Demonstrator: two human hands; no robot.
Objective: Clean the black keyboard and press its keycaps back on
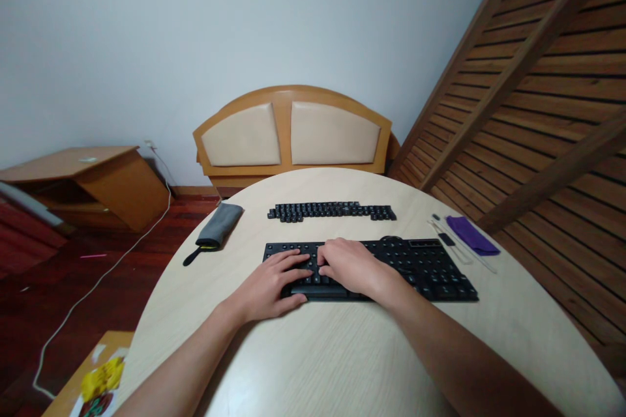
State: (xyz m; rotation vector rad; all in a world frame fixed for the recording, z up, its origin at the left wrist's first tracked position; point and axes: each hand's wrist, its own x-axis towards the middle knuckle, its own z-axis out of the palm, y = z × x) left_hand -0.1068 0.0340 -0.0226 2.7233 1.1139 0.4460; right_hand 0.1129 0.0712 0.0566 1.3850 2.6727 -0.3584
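A black keyboard (420, 267) lies across the middle of a round light wooden table (342, 352). My left hand (271, 287) rests on the keyboard's left part, fingers stretched flat over the keys, thumb by the front edge. My right hand (349, 264) lies beside it on the middle keys, fingers curled down onto them; it holds nothing that I can see. Beyond the keyboard a row of loose black keycaps (332, 211) is laid out on the table.
A grey folded pouch with a black strap (218, 227) lies at the table's left. A purple cloth (470, 234) and thin tools (452, 241) lie at the right. A wooden headboard (292, 133) leans on the wall; a slatted bed frame (538, 98) stands right.
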